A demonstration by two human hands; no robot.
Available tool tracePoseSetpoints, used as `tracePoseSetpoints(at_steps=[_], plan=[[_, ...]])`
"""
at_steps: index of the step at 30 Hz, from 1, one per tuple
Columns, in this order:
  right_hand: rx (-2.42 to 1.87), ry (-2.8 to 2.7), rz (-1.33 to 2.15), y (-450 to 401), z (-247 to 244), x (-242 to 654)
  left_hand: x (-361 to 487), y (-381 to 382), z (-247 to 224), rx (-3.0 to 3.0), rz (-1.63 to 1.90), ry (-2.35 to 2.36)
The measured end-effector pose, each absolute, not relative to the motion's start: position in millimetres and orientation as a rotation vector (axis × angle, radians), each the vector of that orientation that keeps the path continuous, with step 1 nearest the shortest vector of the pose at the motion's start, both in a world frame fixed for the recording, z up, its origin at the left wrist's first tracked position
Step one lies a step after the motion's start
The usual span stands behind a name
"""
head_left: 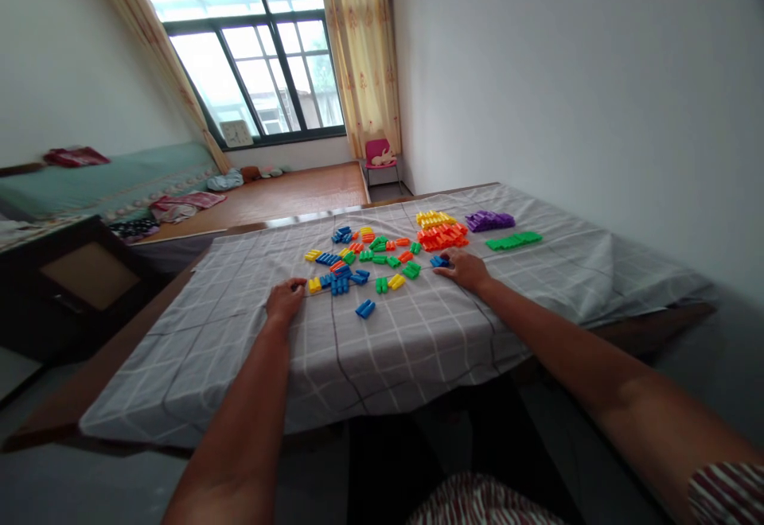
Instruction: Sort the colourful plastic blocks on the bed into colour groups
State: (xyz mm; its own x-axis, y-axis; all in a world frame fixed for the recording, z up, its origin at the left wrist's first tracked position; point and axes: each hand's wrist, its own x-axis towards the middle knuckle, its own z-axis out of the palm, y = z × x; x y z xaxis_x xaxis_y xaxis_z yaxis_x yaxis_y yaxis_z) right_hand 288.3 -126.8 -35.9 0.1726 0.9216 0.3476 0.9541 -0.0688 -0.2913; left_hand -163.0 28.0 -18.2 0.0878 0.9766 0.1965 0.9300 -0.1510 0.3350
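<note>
My right hand [464,269] reaches over the cloth, thumb and fingers closed around a small cluster of blue plastic pieces [440,261]. On the left, my left hand [285,300] rests on the cloth with loosely bent fingers, a gap between thumb and forefinger, and nothing visible in it. Just beyond its fingertips lie yellow pieces [314,285]. Scattered between the hands are small ridged plastic pieces in blue, green, orange and yellow. One blue piece [365,309] lies nearest to me, apart from the others; green pieces [411,270] are left of my right hand.
Behind my right hand are sorted piles: orange [442,236], yellow [435,219], purple [489,220] and a flat green group [514,241]. A grey checked cloth [394,358] covers the table. A white wall [573,87] borders the right; a pink chair [377,149] stands beyond.
</note>
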Motion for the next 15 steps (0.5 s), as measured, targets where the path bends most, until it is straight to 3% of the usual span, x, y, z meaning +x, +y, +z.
tracePoseSetpoints(at_steps=[15], plan=[[-2.030, -1.670, 0.038, -124.3, -40.5, 296.3, -164.8, 21.2, -21.8, 2.331, 0.573, 1.870]])
